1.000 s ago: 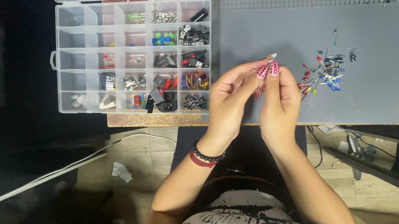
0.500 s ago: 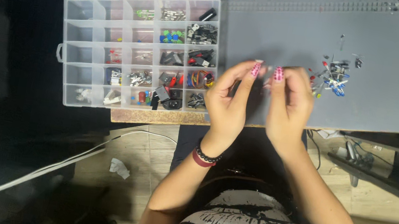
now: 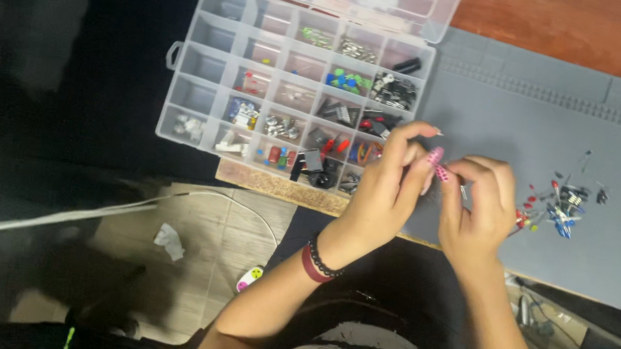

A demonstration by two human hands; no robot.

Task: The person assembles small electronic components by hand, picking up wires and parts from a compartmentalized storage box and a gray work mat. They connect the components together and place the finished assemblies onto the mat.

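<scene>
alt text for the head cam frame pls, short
Seen from above, a person's left hand and right hand meet fingertip to fingertip over a grey work mat, pinching something too small to identify. A clear compartment organiser box of small electronic parts lies open to the left; a loose pile of components sits to the right.

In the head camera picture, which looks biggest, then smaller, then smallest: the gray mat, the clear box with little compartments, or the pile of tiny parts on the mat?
1. Gray mat
2. Clear compartment box, a bit smaller with its lid open
3. Pile of tiny parts, by far the smallest
</scene>
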